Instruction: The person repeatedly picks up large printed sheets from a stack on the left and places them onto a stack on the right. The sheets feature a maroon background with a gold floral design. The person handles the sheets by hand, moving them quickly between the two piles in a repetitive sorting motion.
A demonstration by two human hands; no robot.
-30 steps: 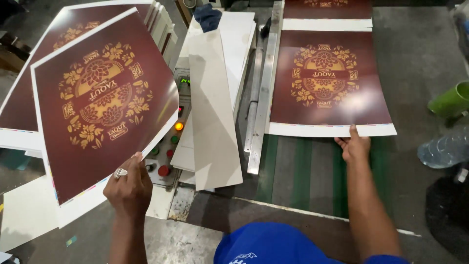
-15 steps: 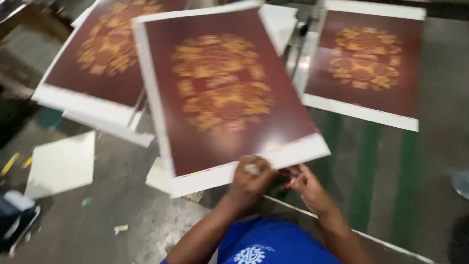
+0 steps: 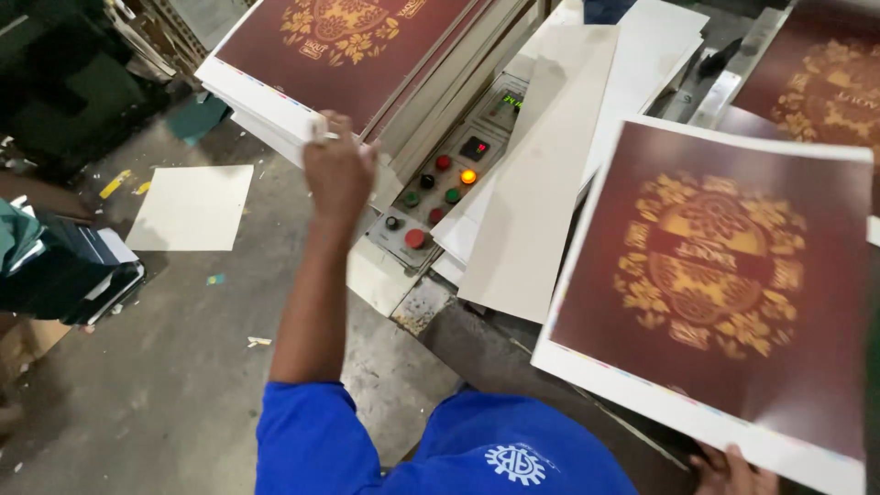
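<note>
Maroon printed sheet (image 3: 724, 275) pinched at its white edge by right-hand fingers (image 3: 724, 466); left hand (image 3: 337, 170) grips the stack (image 3: 302, 64) edge.

The large printed sheet (image 3: 715, 284) above the right hand (image 3: 733, 469) is deep maroon with a golden floral medallion at its middle and a white border carrying a strip of small coloured squares. The stacked printed sheet (image 3: 339, 46) by the left hand (image 3: 337, 170) bears the same maroon ground, gold ornament and white margin. Right of the left hand, a pale grey control panel (image 3: 440, 188) shows red, green and black round buttons and one glowing orange lamp. The short sleeve (image 3: 316, 440) below that hand is bright blue. A plain cream card (image 3: 191, 207) lies to its left on grey concrete.
</note>
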